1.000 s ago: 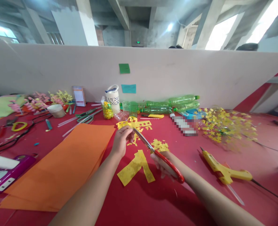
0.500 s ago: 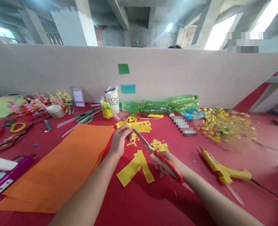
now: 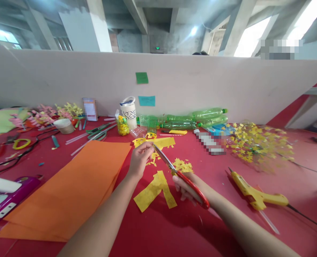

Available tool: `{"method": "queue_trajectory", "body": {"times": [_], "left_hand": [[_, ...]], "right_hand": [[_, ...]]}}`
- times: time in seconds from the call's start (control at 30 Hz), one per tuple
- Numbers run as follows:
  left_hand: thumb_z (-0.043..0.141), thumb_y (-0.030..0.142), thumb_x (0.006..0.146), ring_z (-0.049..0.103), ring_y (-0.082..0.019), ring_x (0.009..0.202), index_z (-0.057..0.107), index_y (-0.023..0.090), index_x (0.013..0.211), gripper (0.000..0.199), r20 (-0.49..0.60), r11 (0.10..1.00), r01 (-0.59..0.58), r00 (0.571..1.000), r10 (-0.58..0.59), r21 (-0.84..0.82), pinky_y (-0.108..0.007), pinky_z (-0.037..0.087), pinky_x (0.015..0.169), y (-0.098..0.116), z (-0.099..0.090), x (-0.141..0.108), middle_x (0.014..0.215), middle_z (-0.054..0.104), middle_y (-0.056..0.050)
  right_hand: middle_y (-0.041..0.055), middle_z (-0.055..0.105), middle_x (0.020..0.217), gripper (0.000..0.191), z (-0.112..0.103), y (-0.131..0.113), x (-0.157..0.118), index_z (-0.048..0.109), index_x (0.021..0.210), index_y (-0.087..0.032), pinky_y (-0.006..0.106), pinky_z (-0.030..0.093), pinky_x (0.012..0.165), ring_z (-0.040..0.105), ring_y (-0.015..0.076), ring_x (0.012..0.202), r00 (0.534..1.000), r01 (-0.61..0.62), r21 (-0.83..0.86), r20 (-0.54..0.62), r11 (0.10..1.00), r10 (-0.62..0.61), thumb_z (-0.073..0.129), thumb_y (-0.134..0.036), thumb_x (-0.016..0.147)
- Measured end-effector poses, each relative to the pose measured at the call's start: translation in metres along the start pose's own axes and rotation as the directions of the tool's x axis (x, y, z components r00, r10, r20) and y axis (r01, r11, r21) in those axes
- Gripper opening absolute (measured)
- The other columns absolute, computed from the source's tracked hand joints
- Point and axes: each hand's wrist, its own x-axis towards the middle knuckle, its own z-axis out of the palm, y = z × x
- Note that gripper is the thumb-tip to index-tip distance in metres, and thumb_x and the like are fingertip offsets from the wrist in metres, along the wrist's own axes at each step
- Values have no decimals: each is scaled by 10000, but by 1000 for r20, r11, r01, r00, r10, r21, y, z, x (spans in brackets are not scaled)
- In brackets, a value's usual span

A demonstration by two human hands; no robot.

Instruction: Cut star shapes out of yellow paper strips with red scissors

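My left hand [image 3: 142, 157] is closed in a pinch beside the scissors' tip. A yellow paper strip [image 3: 165, 143] with a notched right end extends from behind its fingertips, and the grip itself is partly hidden. In my right hand [image 3: 189, 185] are red-handled scissors [image 3: 189, 184], their blades looking nearly closed and pointing at the left fingertips. Below the blades lie yellow paper scraps [image 3: 153, 157], and just right of them a heap of small yellow paper stars [image 3: 182, 165]. Closer to me rest uncut yellow paper pieces [image 3: 150, 192].
Orange paper sheets [image 3: 75, 185] cover the left, beside a purple device [image 3: 10, 198]. A yellow glue gun [image 3: 254, 192] lies right, below a bunch of yellow stars [image 3: 257, 142]. Green plastic bottles [image 3: 182, 123], a white cup [image 3: 128, 113] and a yellow cutter knife [image 3: 178, 132] stand or lie along the back.
The yellow strip by my left hand showed star-shaped holes earlier; now a plain surface shows there. Both hands have stayed almost in place, the left fingers shifting slightly.
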Motion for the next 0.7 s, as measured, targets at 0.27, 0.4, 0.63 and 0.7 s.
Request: {"method": "queue_trajectory", "body": {"times": [0.27,0.4,0.63,0.7], "left_hand": [[620,294,763,492,-85,494,622,167,710,138,77,996,-32,996,39,-86,-198,370,475,-4,1,-2,552,568,20],[616,266,770,498,-80,500,616,160,690,132,83,994,-43,995,51,-98,-195,383,489,-5,0,-1,548,567,22],[621,256,758,499,-78,487,604,158,686,122,84,992,-11,996,22,-128,-193,376,480,-5,-1,-1,545,569,24],[625,258,751,500,-77,484,605,154,690,123,82,990,3,997,9,-141,-192,374,479,-4,-1,-1,543,567,23]], "right_hand": [[-82,394,356,513,1,-1,-2,503,644,-176,222,445,452,400,66,298,1000,3,-2,-1,1000,-3,494,-659,817],[-70,411,364,534,1,-4,-3,495,624,-178,196,386,382,421,72,303,1000,-11,-16,-14,1000,11,486,-680,805],[-49,459,400,559,4,-10,-2,490,610,-176,155,255,258,432,72,298,997,-67,-46,-47,997,65,489,-713,766],[-47,479,414,555,4,-10,-2,489,608,-175,155,255,249,392,56,275,996,-74,-50,-49,996,71,491,-707,767]]}}
